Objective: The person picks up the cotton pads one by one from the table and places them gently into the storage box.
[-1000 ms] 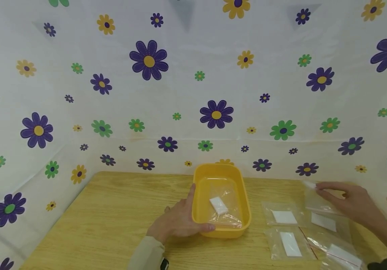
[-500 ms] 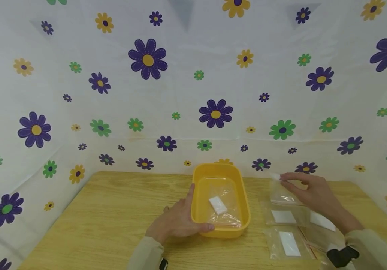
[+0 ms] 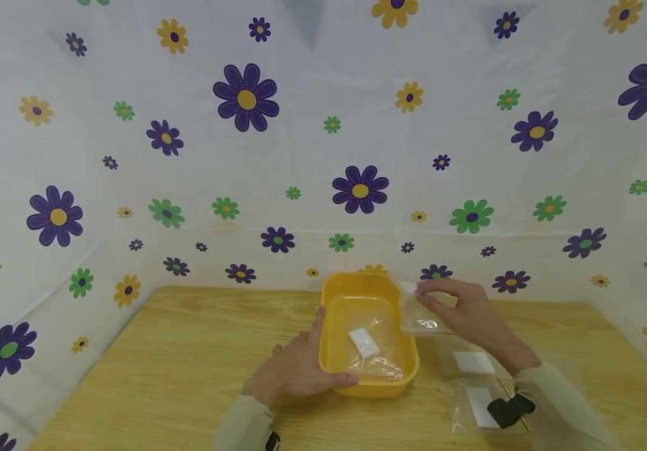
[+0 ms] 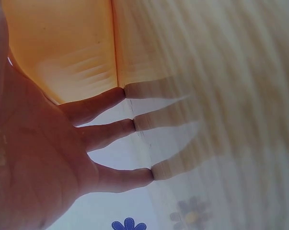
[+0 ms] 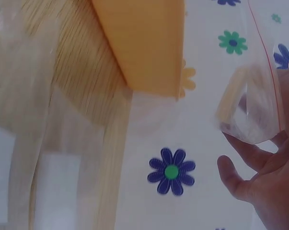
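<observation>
My left hand point(image 3: 295, 369) spans the near left corner of a yellow plastic tub point(image 3: 368, 389). Its thumb lies along the front rim and a finger along the left wall; in the left wrist view the other fingers are straight and spread, tips on the tabletop. Inside the tub lies a clear zip bag point(image 3: 382, 326) with a white piece in it. Between thumb and fingers, my right hand point(image 3: 472, 313) pinches another clear zip bag point(image 3: 421, 319), hanging at the tub's right rim. The right wrist view shows this bag's red seal line and a pale piece inside.
Right of the tub, flat zip bags with white pieces point(image 3: 474, 362) lie on the wooden table point(image 3: 199, 351), partly under my right forearm. A flower-patterned white sheet point(image 3: 300, 150) hangs behind and at both sides.
My right hand has carried the pinched zip bag leftward, from above the other bags to the tub's right rim. My left hand and the tub have stayed in place.
</observation>
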### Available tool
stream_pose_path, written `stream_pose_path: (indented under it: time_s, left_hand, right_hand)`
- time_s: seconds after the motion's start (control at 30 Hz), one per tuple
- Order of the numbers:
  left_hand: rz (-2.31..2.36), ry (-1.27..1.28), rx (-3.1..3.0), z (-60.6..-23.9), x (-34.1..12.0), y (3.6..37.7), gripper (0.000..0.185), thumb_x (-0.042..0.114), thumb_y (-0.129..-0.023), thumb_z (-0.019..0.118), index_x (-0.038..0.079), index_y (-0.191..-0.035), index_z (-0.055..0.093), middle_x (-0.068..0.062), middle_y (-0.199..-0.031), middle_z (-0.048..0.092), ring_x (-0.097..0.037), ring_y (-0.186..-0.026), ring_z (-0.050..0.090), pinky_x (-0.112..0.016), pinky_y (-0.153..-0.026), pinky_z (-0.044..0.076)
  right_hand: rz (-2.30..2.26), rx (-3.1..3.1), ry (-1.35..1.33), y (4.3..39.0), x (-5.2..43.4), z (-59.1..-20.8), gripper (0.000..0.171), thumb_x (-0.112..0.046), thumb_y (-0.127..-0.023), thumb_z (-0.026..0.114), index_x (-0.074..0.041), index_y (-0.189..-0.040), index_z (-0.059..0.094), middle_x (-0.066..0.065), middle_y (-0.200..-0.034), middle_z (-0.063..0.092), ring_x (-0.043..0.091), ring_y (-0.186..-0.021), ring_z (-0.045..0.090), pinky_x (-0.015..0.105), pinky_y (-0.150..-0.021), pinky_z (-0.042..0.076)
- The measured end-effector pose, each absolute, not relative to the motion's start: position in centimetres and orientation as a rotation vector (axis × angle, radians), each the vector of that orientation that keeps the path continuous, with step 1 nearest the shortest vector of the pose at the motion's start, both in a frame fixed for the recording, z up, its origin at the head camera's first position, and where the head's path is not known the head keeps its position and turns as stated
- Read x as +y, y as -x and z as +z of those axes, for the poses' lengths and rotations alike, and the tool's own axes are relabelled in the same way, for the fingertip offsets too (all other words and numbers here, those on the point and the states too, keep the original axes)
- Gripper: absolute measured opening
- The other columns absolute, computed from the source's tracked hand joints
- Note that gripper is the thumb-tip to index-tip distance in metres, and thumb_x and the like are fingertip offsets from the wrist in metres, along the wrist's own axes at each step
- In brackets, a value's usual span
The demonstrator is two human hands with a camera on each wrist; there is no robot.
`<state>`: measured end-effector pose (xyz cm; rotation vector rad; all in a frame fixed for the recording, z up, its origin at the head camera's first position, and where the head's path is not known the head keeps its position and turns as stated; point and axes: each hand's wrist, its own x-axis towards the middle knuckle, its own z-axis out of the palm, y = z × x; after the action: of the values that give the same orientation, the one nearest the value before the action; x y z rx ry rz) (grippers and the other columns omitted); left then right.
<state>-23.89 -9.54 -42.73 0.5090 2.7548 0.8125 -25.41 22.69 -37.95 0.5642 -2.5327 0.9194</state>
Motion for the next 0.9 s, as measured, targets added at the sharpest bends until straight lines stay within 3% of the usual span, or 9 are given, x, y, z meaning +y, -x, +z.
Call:
stream_pose_path:
  time_s: [0.2,0.5,0.73,0.9]
  left_hand:
    - [0.800,-0.515,2.763,-42.8,-9.5,23.9,0.136,0.085,-0.070,0.068,0.020,-0.166,-0.004,-0.011,-0.143,0.059,-0.027,-0.122,0.060,-0.080,-0.105,0.035]
    - [0.765,-0.503,2.764,-42.7,-9.6,24.0,0.135,0.086,-0.071,0.065,0.020,-0.166,-0.006,-0.014,-0.150,0.053,-0.031,-0.128,0.058,-0.080,-0.107,0.034]
    - [0.773,-0.477,2.756,-42.7,-9.6,23.9,0.137,0.088,-0.070,0.065,0.021,-0.166,-0.006,-0.014,-0.149,0.055,-0.029,-0.125,0.059,-0.082,-0.108,0.030]
    - [0.782,-0.478,2.768,-42.7,-9.5,23.7,0.136,0.086,-0.071,0.066,0.021,-0.166,-0.005,-0.016,-0.154,0.050,-0.036,-0.137,0.053,-0.085,-0.108,0.025]
  right_hand:
    - [0.898,-2.457,-0.656,26.0,20.3,-37.9,0.017,-0.010,-0.091,0.078,-0.011,-0.107,0.079,0.008,-0.109,0.079,0.030,-0.106,0.074,0.050,-0.092,0.060]
    - [0.961,-2.460,-0.722,26.6,17.3,-38.3,0.015,-0.011,-0.092,0.076,-0.013,-0.106,0.079,0.005,-0.108,0.080,0.030,-0.108,0.074,0.050,-0.094,0.060]
    - [0.983,-2.619,-0.644,26.6,15.5,-39.0,0.029,-0.026,-0.093,0.076,-0.015,-0.120,0.076,0.005,-0.124,0.076,0.032,-0.122,0.067,0.055,-0.104,0.054]
    - [0.951,-2.650,-0.653,26.5,15.6,-39.4,0.036,-0.028,-0.092,0.077,-0.013,-0.124,0.074,0.005,-0.126,0.075,0.032,-0.122,0.067,0.055,-0.104,0.054]
